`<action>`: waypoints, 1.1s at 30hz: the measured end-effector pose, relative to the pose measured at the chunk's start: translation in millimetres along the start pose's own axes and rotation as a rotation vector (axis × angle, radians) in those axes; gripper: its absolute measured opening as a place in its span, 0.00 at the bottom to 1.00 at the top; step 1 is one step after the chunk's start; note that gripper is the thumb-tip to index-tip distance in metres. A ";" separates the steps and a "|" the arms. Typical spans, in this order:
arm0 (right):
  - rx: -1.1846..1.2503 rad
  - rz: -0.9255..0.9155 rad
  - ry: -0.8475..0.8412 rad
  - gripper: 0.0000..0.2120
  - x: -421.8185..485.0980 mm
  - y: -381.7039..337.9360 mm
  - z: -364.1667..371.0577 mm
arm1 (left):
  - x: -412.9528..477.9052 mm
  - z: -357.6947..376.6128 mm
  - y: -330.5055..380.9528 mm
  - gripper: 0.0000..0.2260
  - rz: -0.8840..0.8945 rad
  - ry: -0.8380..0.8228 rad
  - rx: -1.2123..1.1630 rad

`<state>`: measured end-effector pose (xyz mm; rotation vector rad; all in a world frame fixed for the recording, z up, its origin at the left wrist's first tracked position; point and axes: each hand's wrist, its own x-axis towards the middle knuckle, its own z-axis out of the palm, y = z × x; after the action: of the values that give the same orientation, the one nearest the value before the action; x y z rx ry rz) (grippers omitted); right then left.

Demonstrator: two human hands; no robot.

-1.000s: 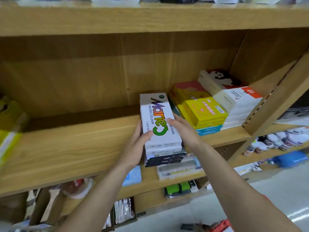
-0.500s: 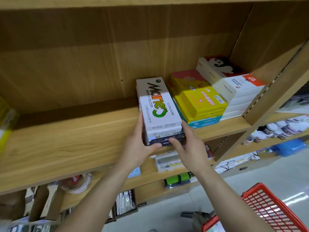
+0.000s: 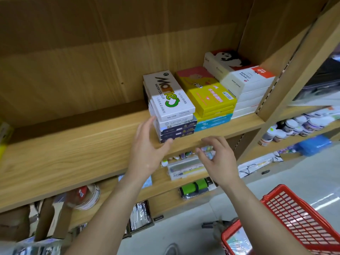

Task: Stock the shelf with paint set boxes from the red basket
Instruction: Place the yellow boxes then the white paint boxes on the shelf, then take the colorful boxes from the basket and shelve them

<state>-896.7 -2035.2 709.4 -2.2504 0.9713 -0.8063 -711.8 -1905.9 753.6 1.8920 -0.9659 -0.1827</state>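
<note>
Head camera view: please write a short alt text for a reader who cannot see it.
Two open, empty hands, left hand and right hand, hover before a wooden shelf holding three stacks of paint set boxes. A red basket sits at lower right.

Both forearms are bare, no sleeves in view. The left hand (image 3: 147, 153) and right hand (image 3: 219, 159) wear no gloves, rings or watches.

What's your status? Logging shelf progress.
Both hands open, left hand, right hand. White Marie watercolour box stacked on wooden shelf. Red plastic basket below. Nothing blocking.
</note>
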 end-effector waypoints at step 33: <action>0.066 1.221 0.401 0.38 -431.8 382.7 -24.1 | -346.4 566.1 -158.3 0.28 -0.191 -1.364 0.343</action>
<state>-1323.0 -1931.4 333.9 -1.0358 2.0946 -0.6480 -1142.4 -2024.5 237.9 2.0658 -1.7310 -1.6545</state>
